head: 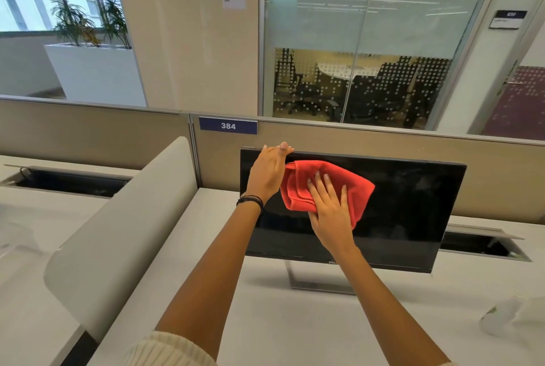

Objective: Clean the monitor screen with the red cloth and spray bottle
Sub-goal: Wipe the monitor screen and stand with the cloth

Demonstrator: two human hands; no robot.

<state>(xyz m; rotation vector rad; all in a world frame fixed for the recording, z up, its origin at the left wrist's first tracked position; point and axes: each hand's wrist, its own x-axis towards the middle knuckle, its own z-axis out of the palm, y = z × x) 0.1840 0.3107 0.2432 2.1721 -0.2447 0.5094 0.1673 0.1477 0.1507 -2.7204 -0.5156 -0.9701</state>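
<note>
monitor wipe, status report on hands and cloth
Left hand holds top edge of monitor. Right hand flat, pressing red cloth on upper-left screen. Nothing blocking the screen.

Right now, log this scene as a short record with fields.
monitor: black flat-panel monitor, upright on white desk, screen dark
cloth: red microfibre cloth, against the upper-left screen
left hand: fingers hooked over the monitor's top edge
right hand: straight fingers pressing the cloth to the screen
spray bottle: unconfirmed; only a blurred pale shape at lower right
</note>
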